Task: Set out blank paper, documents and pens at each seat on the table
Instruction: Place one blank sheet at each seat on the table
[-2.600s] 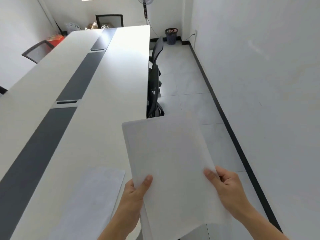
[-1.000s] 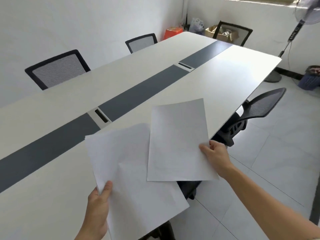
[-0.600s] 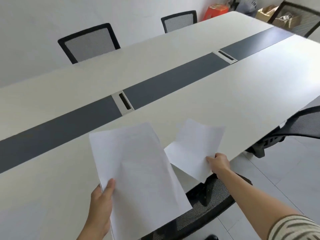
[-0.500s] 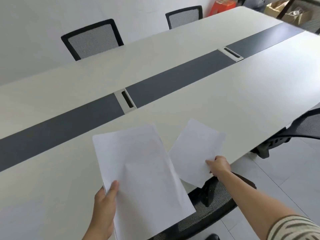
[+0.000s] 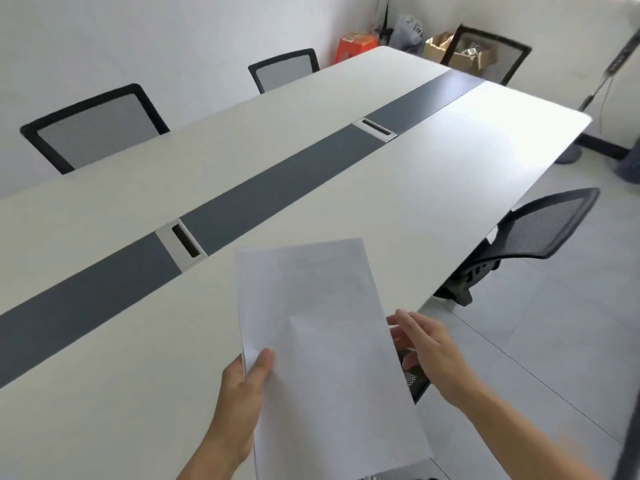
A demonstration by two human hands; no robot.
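My left hand [image 5: 242, 393] grips a stack of blank white paper [image 5: 322, 341] by its lower left edge, thumb on top. The stack hangs tilted over the near edge of the long white table [image 5: 415, 174]. My right hand [image 5: 429, 348] hovers just off the stack's right edge, fingers spread and holding nothing. The stack hides whatever lies on the table under it. No pens or documents show on the table.
A grey strip [image 5: 259, 199] with cable boxes [image 5: 181, 242] runs down the table's middle. Black mesh chairs stand at the near right [image 5: 540, 226], under my hands [image 5: 414, 379], on the far side [image 5: 93, 126] and at the end [image 5: 491, 53]. Boxes [image 5: 356, 43] fill the far corner.
My right hand has let go of the single sheet it was lowering onto the table and has come back empty beside the stack. That sheet is out of sight. The view has swung right.
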